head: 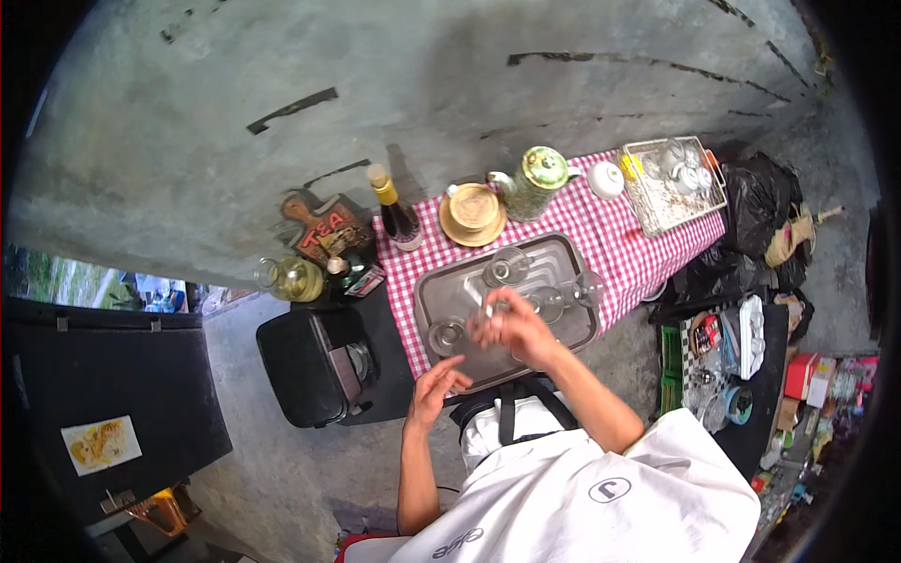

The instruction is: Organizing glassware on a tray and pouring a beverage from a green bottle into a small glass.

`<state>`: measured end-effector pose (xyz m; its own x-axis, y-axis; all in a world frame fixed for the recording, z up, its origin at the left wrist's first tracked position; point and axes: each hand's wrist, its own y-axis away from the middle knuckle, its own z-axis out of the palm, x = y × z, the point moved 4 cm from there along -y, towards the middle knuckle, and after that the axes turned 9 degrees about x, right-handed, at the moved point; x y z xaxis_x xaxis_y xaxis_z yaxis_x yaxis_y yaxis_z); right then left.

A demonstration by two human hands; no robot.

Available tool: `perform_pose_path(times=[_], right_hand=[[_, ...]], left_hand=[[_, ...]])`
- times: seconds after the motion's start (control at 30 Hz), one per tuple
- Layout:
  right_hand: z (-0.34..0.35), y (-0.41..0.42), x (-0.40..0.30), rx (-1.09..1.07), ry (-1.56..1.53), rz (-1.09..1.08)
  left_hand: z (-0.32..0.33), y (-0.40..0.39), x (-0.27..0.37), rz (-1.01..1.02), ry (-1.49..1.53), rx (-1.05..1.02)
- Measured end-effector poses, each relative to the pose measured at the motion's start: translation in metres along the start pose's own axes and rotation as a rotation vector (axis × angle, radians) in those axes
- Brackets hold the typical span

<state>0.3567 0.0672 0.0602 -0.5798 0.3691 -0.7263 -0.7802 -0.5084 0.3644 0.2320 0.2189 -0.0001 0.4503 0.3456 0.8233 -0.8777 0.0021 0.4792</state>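
A brown serving tray (479, 366) lies before me on a red-and-white checked cloth. My right hand (517, 327) is over the middle of the tray, its fingers bent and blurred. Beside those fingers is a pale, see-through streak, too blurred to name; whether the hand grips it I cannot tell. My left hand (433, 394) hangs at the tray's near left edge, holding nothing, fingers apart. One clear glass (448, 336) stands at the tray's left, another glass (508, 267) at its far side. To the right are a glass (546, 304) and a glass (588, 288) by the rim.
Behind the tray stand a dark bottle (400, 218), a woven lidded container (473, 207), a green patterned teapot (538, 186) and a white cup (605, 180). A wire-rimmed basket (651, 229) holds glassware at right. A black bin-like appliance (303, 366) sits left.
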Motion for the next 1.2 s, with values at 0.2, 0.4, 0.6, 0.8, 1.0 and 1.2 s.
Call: perform_pose_path(times=[0.2,0.4,0.6,0.8,1.0,1.2], right_hand=[[-0.018,0.089,0.033,-0.063,-0.175,0.104],[-0.054,0.141,0.013,-0.083,-0.348,0.117],[-0.13,0.168,-0.029,0.066,-0.224,0.022],[-0.205,0.175,-0.094,0.109,0.57,-0.295],[-0.306,0.154,-0.117,0.229,0.666,-0.24],[-0.407,0.082,-0.116,0.586,1.015,-0.281]], left_hand=[[0.061,-0.01,0.023,0.062,0.078,-0.142],[0.115,-0.003,0.008,0.14,0.015,-0.126],[0.195,-0.004,0.023,0.453,-0.453,-0.034],[0.298,-0.029,0.004,0.57,-0.703,0.099],[0.366,-0.047,-0.023,0.503,-0.834,0.239],[0.372,-0.035,-0.032,0.422,-0.831,0.378]])
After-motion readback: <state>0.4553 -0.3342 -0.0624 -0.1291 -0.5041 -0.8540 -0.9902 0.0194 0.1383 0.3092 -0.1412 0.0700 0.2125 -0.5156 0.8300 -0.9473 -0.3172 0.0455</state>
